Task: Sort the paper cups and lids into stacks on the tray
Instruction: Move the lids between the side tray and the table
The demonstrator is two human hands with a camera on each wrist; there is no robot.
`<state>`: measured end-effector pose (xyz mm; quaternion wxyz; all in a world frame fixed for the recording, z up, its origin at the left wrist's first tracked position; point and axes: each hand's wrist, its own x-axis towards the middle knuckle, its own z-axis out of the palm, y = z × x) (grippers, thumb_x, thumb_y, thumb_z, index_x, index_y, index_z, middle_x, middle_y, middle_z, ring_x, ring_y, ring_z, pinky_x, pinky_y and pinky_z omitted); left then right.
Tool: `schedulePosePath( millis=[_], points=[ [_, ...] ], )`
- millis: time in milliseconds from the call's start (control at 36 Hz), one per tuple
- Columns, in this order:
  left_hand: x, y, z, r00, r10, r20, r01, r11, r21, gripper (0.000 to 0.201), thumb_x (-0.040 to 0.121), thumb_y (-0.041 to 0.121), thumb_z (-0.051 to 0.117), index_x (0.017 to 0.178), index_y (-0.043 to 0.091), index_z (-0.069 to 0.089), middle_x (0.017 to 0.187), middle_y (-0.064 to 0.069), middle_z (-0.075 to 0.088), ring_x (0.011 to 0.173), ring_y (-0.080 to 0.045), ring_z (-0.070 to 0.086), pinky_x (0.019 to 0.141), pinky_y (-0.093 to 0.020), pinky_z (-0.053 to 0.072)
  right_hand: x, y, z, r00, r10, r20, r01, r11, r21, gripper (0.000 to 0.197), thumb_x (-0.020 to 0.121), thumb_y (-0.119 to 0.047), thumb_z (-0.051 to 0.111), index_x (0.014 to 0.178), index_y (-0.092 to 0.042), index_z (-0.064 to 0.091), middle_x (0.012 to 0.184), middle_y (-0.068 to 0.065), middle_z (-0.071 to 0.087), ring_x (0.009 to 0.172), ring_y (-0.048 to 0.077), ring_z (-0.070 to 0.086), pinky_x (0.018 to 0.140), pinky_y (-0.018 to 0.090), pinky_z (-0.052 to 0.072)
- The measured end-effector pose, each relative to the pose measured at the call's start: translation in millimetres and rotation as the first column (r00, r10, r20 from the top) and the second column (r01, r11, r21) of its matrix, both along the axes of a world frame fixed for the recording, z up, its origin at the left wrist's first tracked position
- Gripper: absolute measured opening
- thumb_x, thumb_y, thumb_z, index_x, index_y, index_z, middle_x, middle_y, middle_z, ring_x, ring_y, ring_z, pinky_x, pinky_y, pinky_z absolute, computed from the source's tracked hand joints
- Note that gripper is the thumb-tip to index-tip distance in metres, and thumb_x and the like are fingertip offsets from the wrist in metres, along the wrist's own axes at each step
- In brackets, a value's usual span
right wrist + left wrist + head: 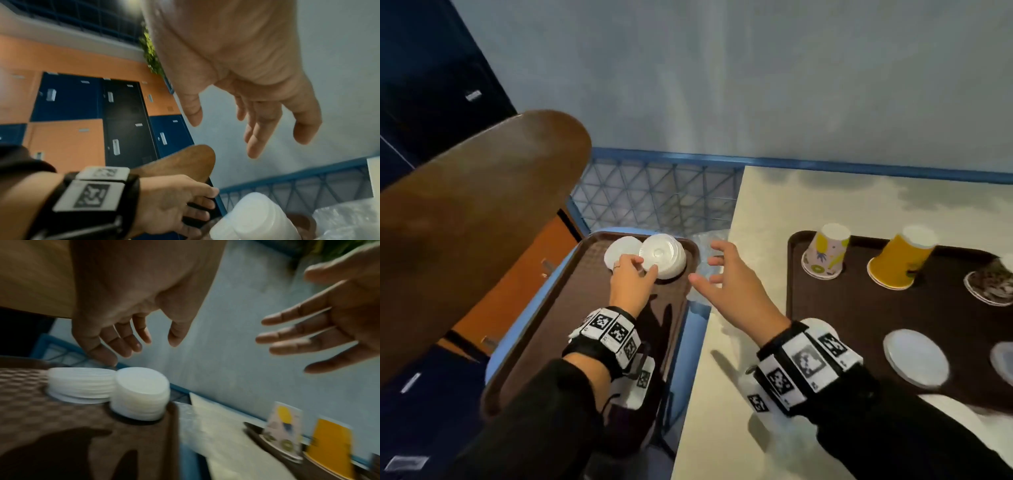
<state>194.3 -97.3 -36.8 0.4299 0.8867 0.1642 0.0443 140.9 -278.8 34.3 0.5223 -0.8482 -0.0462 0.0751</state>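
Two stacks of white lids, left stack (621, 255) (80, 384) and right stack (666, 257) (141, 394) (251, 217), stand at the far end of a brown tray (571, 325) (30, 410). My left hand (635, 270) (152, 344) hovers just over them with fingers loosely curled, holding nothing. My right hand (709, 270) (308, 337) (236, 129) is spread in the air to the right of the stacks, also holding nothing. A second brown tray (859, 325) on the table carries upside-down cups: a patterned cup (825, 251), a yellow cup (900, 260) and a dark patterned cup (993, 281).
Loose white lids (914, 356) lie on the near part of the right tray. A clear plastic bag (705, 246) sits between the trays. A brown wooden board (476, 212) rises at the left, and a blue mesh panel (654, 195) stands behind the left tray.
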Motion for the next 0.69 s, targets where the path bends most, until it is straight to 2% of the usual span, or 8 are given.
schedulePosePath(
  millis=[111, 278, 389, 444, 528, 611, 694],
  points=[
    [30, 47, -12, 0.993, 0.074, -0.097, -0.069, 0.996, 0.048, 0.049, 0.083, 0.022, 0.066, 0.123, 0.003, 0.045, 0.129, -0.018, 0.044, 0.119, -0.035, 0.046, 0.103, -0.043, 0.038, 59, 51, -32, 0.999, -0.024, -0.043, 0.020, 0.995, -0.096, 0.066, 0.087, -0.027, 0.062, 0.141, -0.008, 0.029, 0.144, 0.012, 0.037, 0.130, 0.025, 0.041, 0.104, 0.032, 0.035],
    [67, 83, -34, 0.987, 0.043, -0.157, -0.029, 0.995, 0.092, 0.066, 0.083, 0.025, 0.067, 0.136, 0.001, 0.035, 0.138, -0.021, 0.040, 0.128, -0.036, 0.039, 0.108, -0.043, 0.035, 117, 94, -77, 0.972, -0.163, -0.172, 0.141, 0.981, -0.130, 0.072, 0.087, -0.032, 0.061, 0.143, -0.006, 0.024, 0.145, 0.017, 0.031, 0.132, 0.034, 0.036, 0.109, 0.044, 0.033],
    [81, 92, -49, 0.979, 0.020, -0.202, -0.004, 0.997, 0.082, 0.075, 0.086, 0.032, 0.062, 0.144, 0.004, 0.023, 0.148, -0.019, 0.030, 0.137, -0.034, 0.029, 0.114, -0.042, 0.026, 137, 109, -100, 0.956, -0.221, -0.192, 0.194, 0.969, -0.151, 0.078, 0.087, -0.034, 0.060, 0.146, -0.006, 0.017, 0.149, 0.019, 0.027, 0.137, 0.034, 0.029, 0.114, 0.044, 0.027],
    [87, 94, -53, 0.976, 0.007, -0.217, 0.004, 0.999, 0.050, 0.076, 0.088, 0.036, 0.059, 0.146, 0.006, 0.020, 0.151, -0.017, 0.028, 0.139, -0.032, 0.026, 0.114, -0.042, 0.026, 143, 114, -107, 0.953, -0.224, -0.203, 0.193, 0.968, -0.162, 0.078, 0.088, -0.034, 0.060, 0.146, -0.005, 0.016, 0.150, 0.019, 0.026, 0.139, 0.033, 0.026, 0.115, 0.042, 0.025],
    [96, 95, -55, 0.974, -0.006, -0.228, 0.005, 1.000, -0.005, 0.075, 0.090, 0.038, 0.055, 0.148, 0.008, 0.018, 0.153, -0.013, 0.027, 0.140, -0.031, 0.028, 0.111, -0.039, 0.029, 147, 117, -116, 0.947, -0.218, -0.235, 0.177, 0.967, -0.184, 0.078, 0.087, -0.034, 0.060, 0.146, -0.006, 0.018, 0.149, 0.019, 0.029, 0.137, 0.033, 0.030, 0.113, 0.042, 0.028],
    [106, 98, -56, 0.969, -0.027, -0.246, 0.021, 0.999, -0.028, 0.076, 0.090, 0.041, 0.055, 0.148, 0.008, 0.018, 0.154, -0.012, 0.027, 0.141, -0.031, 0.027, 0.117, -0.042, 0.022, 149, 119, -124, 0.949, -0.209, -0.236, 0.158, 0.963, -0.219, 0.076, 0.084, -0.035, 0.063, 0.143, -0.006, 0.024, 0.144, 0.018, 0.037, 0.131, 0.035, 0.038, 0.109, 0.044, 0.033],
    [113, 99, -53, 0.936, -0.070, -0.344, 0.086, 0.996, 0.031, 0.077, 0.087, 0.042, 0.059, 0.147, 0.012, 0.022, 0.153, -0.014, 0.028, 0.141, -0.034, 0.026, 0.117, -0.042, 0.018, 152, 119, -128, 0.958, -0.186, -0.219, 0.125, 0.956, -0.265, 0.073, 0.079, -0.036, 0.067, 0.137, -0.006, 0.034, 0.137, 0.017, 0.046, 0.125, 0.035, 0.044, 0.105, 0.045, 0.036]
  ],
)
